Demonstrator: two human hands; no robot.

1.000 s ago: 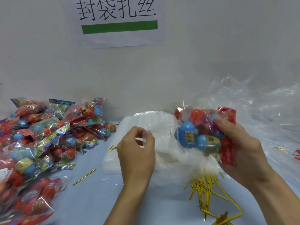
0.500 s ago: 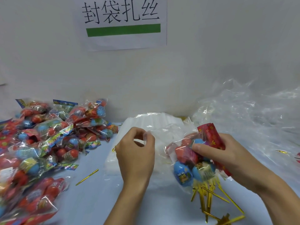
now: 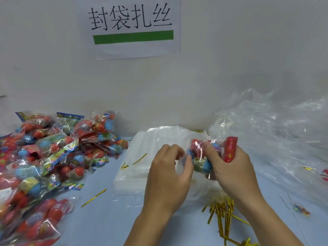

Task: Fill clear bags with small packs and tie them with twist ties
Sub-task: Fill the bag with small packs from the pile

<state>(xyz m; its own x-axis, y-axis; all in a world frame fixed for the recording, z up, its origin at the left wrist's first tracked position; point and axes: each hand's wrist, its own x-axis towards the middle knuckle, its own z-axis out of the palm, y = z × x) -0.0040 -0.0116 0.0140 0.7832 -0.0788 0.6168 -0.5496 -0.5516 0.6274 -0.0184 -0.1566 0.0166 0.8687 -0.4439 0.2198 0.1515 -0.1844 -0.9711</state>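
Head view: looking down on a pale blue table (image 3: 110,228) set against a white wall, both hands meeting just right of centre.
Right hand (image 3: 232,167): fingers curled round a bunch of small packs (image 3: 200,157) — red and blue egg shapes in crinkled wrap, with a red pack end sticking up past the knuckles.
Left hand (image 3: 168,173): thumb and fingertips pinch the mouth of a clear bag (image 3: 182,163), holding it right against the packs.
Packs and bag: touching; how far the packs sit inside the film I cannot tell, as the film is see-through and the fingers cover the opening.
Stack of flat bags (image 3: 142,167): lies on the table under and behind both hands, milky white, edges squared.
Twist ties, bundle (image 3: 221,215): gold strips fanned out on the table below the right wrist, near the bottom edge.
Twist ties, loose: one gold tie (image 3: 93,197) lies on the table left of the stack; two more (image 3: 139,158) rest on the stack's left part.
Pile of packs (image 3: 49,157): heaped along the left side — red, blue and green wrappers, running from the wall to the lower left corner.
Loose plastic sheeting (image 3: 276,135): crumpled, piled at the right against the wall.
Paper sign (image 3: 133,25): fixed to the wall above, black characters over a green bar.
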